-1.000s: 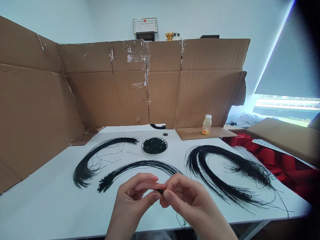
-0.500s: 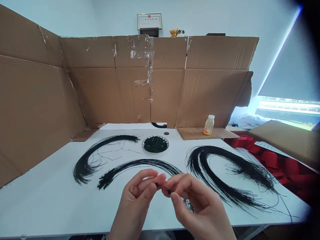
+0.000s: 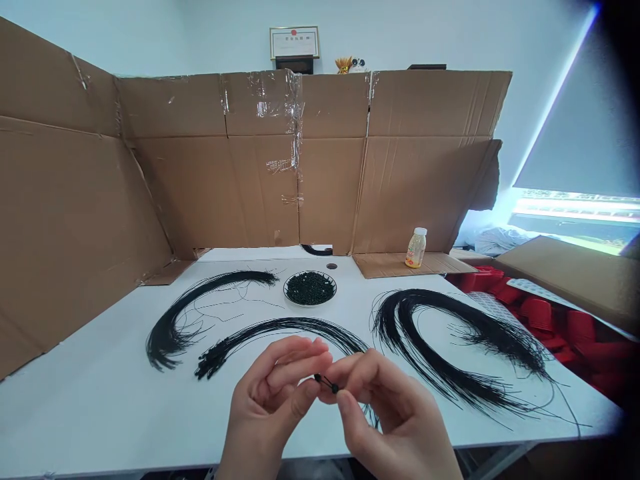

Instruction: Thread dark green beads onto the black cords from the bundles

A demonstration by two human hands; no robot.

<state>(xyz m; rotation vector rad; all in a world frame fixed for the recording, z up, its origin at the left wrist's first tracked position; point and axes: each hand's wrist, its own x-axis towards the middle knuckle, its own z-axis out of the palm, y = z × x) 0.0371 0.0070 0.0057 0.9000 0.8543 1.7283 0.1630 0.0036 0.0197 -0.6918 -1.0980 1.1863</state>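
Left hand (image 3: 277,400) and right hand (image 3: 393,407) pinched a thin black cord (image 3: 326,383) over the desk (image 3: 115,407), toward its near edge. Adjusting its dark knobs (image 3: 335,388) seemed the step, calling for a steady grip. Writing on the bottle (image 3: 416,248) and framed certificate (image 3: 294,43) was too small to read.

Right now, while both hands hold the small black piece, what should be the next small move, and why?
Probably a light pull: the right hand could ease its dark lump slightly outward while the left hand holds firm. Thin strands bridge the gap between this and a second lump at the left hand; whether they are fully tight, I cannot tell.
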